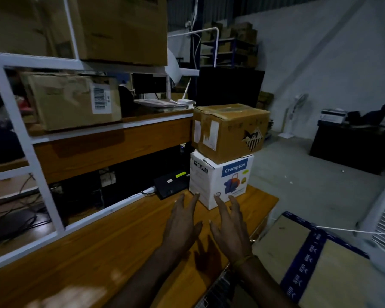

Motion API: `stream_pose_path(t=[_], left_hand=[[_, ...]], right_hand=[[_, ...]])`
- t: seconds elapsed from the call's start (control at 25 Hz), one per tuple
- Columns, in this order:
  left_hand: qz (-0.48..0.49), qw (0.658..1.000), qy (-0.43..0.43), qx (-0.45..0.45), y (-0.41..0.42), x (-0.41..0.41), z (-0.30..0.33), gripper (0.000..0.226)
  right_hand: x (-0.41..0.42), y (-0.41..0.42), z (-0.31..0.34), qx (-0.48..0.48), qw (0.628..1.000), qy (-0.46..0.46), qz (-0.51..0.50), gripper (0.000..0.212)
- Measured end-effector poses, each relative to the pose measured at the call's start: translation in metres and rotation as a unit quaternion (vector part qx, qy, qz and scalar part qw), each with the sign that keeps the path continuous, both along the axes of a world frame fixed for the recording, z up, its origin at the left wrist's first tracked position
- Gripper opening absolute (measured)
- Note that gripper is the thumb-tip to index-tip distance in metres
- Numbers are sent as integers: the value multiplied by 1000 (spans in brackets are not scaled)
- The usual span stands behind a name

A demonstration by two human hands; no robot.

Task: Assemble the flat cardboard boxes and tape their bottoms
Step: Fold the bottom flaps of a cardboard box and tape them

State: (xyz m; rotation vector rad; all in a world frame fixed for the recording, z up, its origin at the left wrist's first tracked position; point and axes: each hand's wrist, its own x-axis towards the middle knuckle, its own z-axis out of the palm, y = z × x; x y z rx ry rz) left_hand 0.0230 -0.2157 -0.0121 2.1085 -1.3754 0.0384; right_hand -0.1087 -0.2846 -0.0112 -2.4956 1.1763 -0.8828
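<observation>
- Flat cardboard box [333,266], brown, lying lower right beside wooden table.
- Blue printed tape [307,261] crossing its upper face and running along far edge.
- Near end cut off by frame.

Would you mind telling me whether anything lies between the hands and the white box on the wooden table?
Nothing visible does. The left hand and right hand hover open over bare table, fingers nearly at the white box, which carries a brown box.

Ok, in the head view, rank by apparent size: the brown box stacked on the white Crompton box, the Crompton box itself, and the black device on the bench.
1. brown box
2. white Crompton box, close to the brown one; the ranking is unsure.
3. black device, clearly smallest.
</observation>
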Motion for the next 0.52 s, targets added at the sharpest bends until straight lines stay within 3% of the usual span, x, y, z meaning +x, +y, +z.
stream_pose_path(t=[0.28, 0.52], left_hand=[[-20, 999, -37, -5, -82, 56, 7, 86], [-37, 995, -12, -89, -179, 99, 29, 76]], right_hand=[[51, -83, 0, -28, 999, -14, -19, 69], [101, -170, 23, -88, 995, -30, -41, 72]])
